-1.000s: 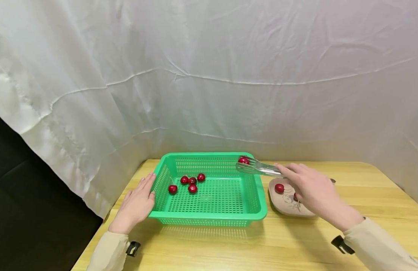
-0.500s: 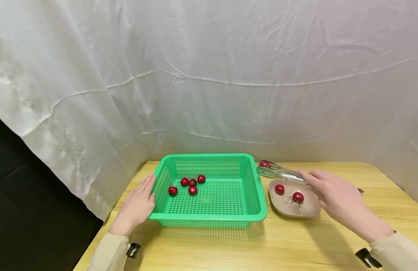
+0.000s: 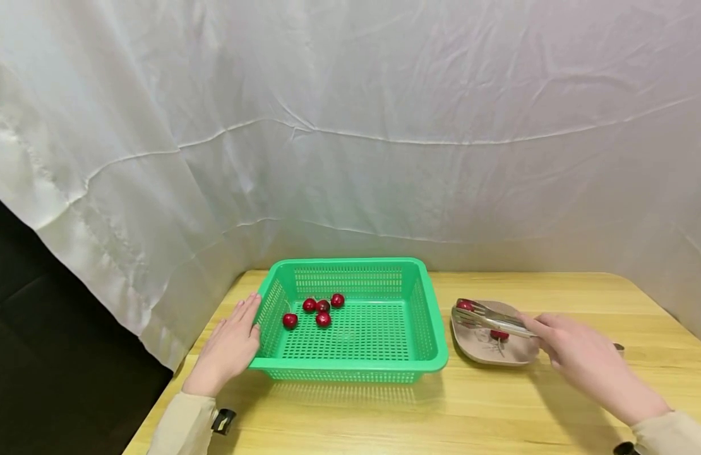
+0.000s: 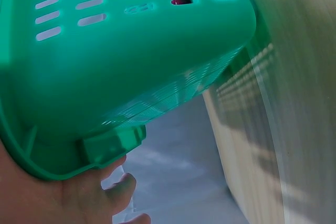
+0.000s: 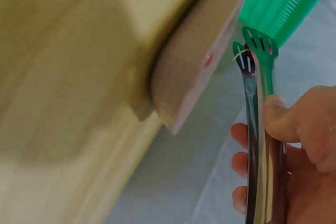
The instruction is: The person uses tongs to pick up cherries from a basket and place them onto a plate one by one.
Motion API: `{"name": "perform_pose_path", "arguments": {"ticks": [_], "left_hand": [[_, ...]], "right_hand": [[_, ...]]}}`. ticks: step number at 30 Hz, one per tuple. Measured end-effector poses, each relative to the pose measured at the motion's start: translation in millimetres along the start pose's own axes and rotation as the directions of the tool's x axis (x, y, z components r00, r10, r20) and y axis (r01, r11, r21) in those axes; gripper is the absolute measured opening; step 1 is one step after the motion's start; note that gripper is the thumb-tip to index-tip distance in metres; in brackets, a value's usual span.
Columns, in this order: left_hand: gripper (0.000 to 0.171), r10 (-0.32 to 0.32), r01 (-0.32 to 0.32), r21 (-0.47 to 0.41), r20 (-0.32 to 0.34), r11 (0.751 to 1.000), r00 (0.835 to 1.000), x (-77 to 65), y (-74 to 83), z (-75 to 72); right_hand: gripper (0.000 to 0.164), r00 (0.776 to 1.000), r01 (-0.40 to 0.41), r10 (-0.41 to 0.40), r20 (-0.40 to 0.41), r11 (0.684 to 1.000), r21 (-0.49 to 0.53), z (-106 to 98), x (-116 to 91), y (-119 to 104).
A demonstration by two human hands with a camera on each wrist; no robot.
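Note:
My right hand [image 3: 586,360] grips metal tongs [image 3: 520,325] with slotted tips, thumb on one arm in the right wrist view. Between the tips sits a red cherry [image 3: 465,305]; in that view its stem pokes out. The tongs are above the left part of a small beige plate [image 3: 515,355]. Another cherry [image 3: 499,335] lies on the plate, partly behind the tongs; a further one there is hidden. My left hand [image 3: 228,344] rests with straight fingers against the left rim of a green plastic basket [image 3: 350,364]. Several cherries [image 3: 323,319] lie inside it, towards its left.
Basket and plate stand side by side on a wooden table [image 3: 350,417]. A pale cloth [image 3: 350,158] hangs behind the table. Dark fabric [image 3: 55,354] lies beyond the left edge.
My right hand has carried the tongs and the cherry from over the basket's right side to the right and down over the plate. My left hand and the basket have stayed put.

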State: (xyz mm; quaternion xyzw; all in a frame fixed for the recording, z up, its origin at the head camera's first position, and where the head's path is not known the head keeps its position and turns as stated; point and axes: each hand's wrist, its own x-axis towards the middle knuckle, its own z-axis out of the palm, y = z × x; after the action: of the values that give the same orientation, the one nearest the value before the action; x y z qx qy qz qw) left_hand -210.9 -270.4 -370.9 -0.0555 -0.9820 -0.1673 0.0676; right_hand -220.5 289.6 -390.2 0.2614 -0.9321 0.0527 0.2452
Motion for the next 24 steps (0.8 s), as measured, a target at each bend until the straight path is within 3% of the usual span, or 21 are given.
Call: {"name": "perform_pose_path", "arguments": {"ticks": [7,18,24], "left_hand": [[0.057,-0.004,0.004,0.002,0.005,1.000,1.000,0.2,-0.3,-0.1],[0.057,-0.015,0.015,0.002,0.009,1.000,1.000,-0.4,-0.3,-0.2],[0.057,-0.017,0.017,0.001,0.014,1.000,1.000,0.3,-0.5,0.0]], "right_hand": [[0.058,1.000,-0.006,0.006,0.004,1.000,0.001,9.4,-6.3,1.1],[0.056,1.000,-0.015,0.015,0.021,1.000,0.004,6.8,-6.3,0.1],[0.064,1.000,-0.017,0.017,0.013,1.000,0.011,3.4,-0.7,-5.5]]}}
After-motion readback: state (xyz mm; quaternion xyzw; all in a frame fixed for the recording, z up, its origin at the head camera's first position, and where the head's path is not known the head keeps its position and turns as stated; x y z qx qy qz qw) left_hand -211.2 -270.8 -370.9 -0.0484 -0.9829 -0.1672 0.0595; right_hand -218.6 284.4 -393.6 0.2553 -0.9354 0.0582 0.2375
